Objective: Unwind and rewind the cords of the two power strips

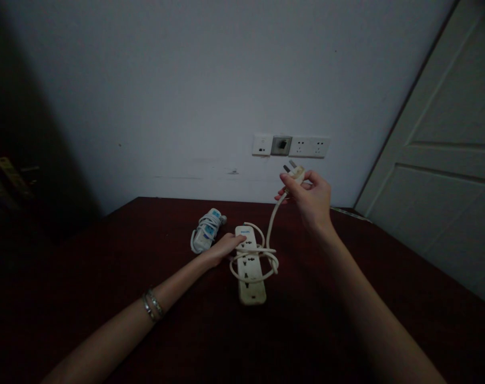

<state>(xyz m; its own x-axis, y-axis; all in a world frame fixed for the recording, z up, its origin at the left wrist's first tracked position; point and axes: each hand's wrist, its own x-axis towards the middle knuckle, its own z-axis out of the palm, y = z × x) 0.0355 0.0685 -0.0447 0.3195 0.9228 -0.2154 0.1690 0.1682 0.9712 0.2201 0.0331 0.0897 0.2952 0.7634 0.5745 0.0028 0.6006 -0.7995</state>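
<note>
A white power strip [251,292] has its own cord [272,216] looped around its middle. My left hand [226,247] grips the strip from its left side near the far end, thumb on top. Between the thumb and fingers of my right hand [312,200] is the cord's plug [297,173], its metal prongs pointing up and toward the wall. The plug is held above the table, just below the wall sockets and apart from them. Some fingers of my left hand are hidden under or behind the strip.
A second power strip [205,234], wrapped in its cord, lies left of my left hand on the dark red table [166,320]. Wall sockets [309,147] and a grey-framed outlet [281,145] sit above the table's far edge. A white panelled door [438,160] stands at the right.
</note>
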